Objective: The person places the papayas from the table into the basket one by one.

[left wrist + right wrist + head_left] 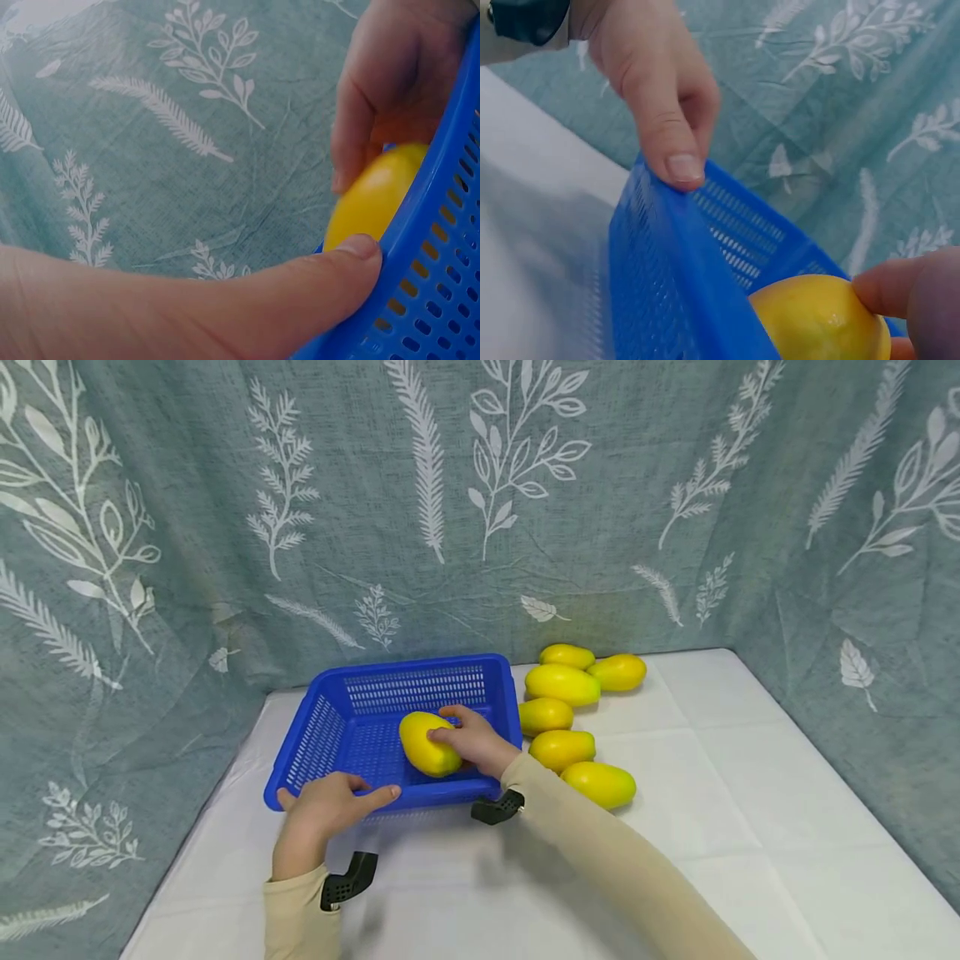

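A blue plastic basket with slotted walls stands on the table. Inside it, toward its right front, is a yellow papaya. My right hand grips this papaya from the right, thumb and fingers on its skin; the fingers' undersides are partly hidden. At the near left of the basket, my left hand holds the front rim, its thumb lying on the edge. The right wrist view shows the left hand on the rim, while the papaya sits low behind the wall.
Several more yellow papayas, some with greenish ends, lie right of the basket, among them a front one and a back one. A white cloth covers the table. Green-grey leaf-patterned fabric hangs behind and at both sides.
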Demonstrator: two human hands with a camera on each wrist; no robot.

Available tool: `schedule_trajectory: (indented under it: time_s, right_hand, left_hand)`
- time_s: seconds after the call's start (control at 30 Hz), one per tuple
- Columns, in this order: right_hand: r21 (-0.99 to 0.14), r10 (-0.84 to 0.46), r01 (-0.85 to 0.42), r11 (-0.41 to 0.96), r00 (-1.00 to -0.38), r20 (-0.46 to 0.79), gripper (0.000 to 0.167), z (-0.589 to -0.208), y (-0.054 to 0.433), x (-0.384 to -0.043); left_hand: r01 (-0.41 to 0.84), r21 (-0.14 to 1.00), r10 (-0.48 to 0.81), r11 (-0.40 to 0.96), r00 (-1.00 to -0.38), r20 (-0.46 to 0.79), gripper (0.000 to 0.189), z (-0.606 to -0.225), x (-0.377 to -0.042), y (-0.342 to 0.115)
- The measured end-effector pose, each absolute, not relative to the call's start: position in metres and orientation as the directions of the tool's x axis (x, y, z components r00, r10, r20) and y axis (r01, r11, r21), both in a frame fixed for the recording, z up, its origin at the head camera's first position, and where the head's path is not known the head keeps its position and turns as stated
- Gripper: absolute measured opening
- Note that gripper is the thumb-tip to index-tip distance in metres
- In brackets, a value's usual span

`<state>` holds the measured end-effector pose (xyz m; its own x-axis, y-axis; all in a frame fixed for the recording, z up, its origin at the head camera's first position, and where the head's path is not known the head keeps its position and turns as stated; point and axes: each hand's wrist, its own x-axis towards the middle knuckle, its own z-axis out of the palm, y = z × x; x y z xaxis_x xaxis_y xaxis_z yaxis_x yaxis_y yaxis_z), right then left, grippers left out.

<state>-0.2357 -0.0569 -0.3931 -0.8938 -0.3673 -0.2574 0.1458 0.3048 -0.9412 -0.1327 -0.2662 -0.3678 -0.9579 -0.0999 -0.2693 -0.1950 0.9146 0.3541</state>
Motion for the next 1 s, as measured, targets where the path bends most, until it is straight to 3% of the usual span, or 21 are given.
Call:
schedule_trajectory:
  time_s: [0.63,0.83,1.0]
  right_hand:
    - [-0.861,-0.373,0.092,0.5,-0.874,-0.31,0.06,-0.395,-0.062,-0.235]
    - [-0.89,-0.358,0.104,0.445,-0.89,-0.283,0.057,-0.393,-0.057,-0.236]
    - [-0.949,-0.385,0.083,0.305,-0.901,-0.202,0.056,-0.369,-0.029,-0.239]
  left_hand:
    - [-0.208,0.338,-0.111,0.918,-0.952,-0.284,0.097,-0.368,-0.136,-0.262]
    - [-0.194,0.344,-0.096,0.919,-0.955,-0.282,0.096,-0.368,-0.136,-0.261]
    - [-0.195,0.337,-0.096,0.921,-0.953,-0.288,0.094,-0.367,-0.137,-0.263]
